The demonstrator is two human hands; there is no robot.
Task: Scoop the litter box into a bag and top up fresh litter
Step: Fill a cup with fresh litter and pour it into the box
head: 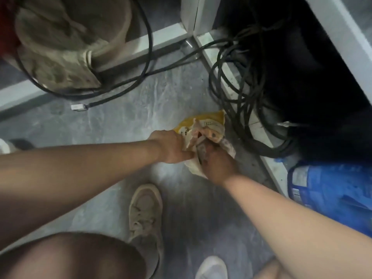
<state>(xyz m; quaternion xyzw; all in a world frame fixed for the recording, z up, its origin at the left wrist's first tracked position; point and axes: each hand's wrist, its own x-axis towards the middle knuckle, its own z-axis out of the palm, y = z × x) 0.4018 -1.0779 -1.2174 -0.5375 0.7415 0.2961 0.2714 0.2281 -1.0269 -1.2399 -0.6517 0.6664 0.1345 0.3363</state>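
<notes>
Down low, close to us, a bare knee (66, 256) is bent, and a white shoe (211, 267) peeks in at the bottom edge. A tan shoe (145, 214) stands flat on the grey floor (112, 125) just past the knee.

Two bare arms reach out over the floor and meet at a small bag (203, 135). The bag is yellow on top and pale and crumpled lower down, and it sits on the floor in the middle, just beside a white strip (269, 164) that runs along the floor. The left hand (173, 147) holds the left side of the bag's mouth, with its fingers curled onto the edge and the thumb lying flat along the bottom. The right hand (219, 166) grips the right side of the bag, fingers bent and pressed together into the crumpled part. Both hands touch the bag and are very near each other. What is inside the bag is too blurry to tell.

To the right, against the white strip, lies a big blue sack (332, 194) with white print on it.

Farther back, black cables (237, 93) lie in loops by the strip and trail off to the left. One cable ends in a small white plug (77, 107) on the floor.

At the far left, a dusty tan cloth (60, 45) hangs over something round. No litter box shows in this view
</notes>
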